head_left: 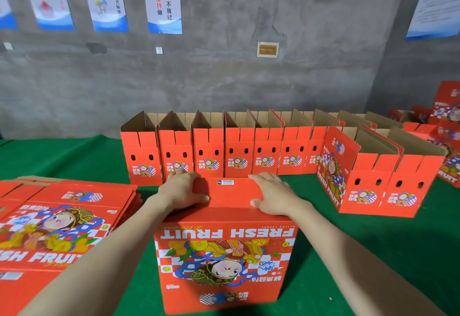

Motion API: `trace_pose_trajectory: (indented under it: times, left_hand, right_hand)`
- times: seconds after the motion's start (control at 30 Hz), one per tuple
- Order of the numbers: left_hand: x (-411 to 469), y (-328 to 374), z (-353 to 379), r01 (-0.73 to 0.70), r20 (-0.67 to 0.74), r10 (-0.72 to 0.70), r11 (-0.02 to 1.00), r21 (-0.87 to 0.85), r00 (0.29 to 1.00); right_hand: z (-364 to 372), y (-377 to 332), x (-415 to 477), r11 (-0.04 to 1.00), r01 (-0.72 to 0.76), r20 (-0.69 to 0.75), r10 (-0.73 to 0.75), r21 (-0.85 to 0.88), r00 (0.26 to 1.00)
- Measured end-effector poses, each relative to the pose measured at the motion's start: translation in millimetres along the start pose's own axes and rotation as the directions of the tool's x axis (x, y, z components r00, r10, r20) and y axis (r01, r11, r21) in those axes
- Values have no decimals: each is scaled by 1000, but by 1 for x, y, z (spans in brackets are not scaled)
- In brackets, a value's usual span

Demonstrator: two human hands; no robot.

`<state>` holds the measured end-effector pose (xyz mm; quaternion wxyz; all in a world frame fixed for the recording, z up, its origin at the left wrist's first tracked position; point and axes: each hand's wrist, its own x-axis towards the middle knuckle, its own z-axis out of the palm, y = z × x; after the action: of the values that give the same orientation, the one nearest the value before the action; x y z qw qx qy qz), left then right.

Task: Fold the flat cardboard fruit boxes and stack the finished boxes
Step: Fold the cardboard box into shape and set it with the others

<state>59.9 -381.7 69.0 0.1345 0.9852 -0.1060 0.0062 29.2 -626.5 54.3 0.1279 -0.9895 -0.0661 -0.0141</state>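
Note:
A red fruit box [224,261] stands upside down on the green table right in front of me, its "FRESH FRUIT" print inverted. Its bottom flap [231,195], bearing a small barcode label, lies flat on top. My left hand [183,188] presses on the flap's left end, fingers spread and thumb along the near edge. At the flap's right end my right hand [272,193] presses down in the same way. A stack of flat unfolded boxes [59,221] lies to the left.
A row of several folded open-topped boxes [224,151] stands across the table behind the hands. More folded boxes [380,186] stand at the right, and a pile of red boxes [448,121] sits at the far right. Green cloth [348,253] covers the table; a grey wall rises behind.

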Motion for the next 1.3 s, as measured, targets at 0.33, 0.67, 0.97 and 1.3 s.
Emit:
trace_pose_trajectory:
  times: [0.33,0.67,0.97,1.3]
  left_hand:
    - [-14,-34,-3,116,-169,-256,811,-573,952]
    - [-28,-77,2,362,41,-436,687,-630,899]
    - [-28,-80,-10,161,-313,-436,761,-628,844]
    - [-24,-93,26,-23,-377,-375,683,-730,847]
  right_hand:
    - [-6,16,4,773,-34,-172,183,633,968]
    - [44,31,-50,568,-512,467,238,644,852]
    - [1,33,-34,476,-410,375,171,778,911]
    - [-11,32,-36,328,-256,243,82,909,967]
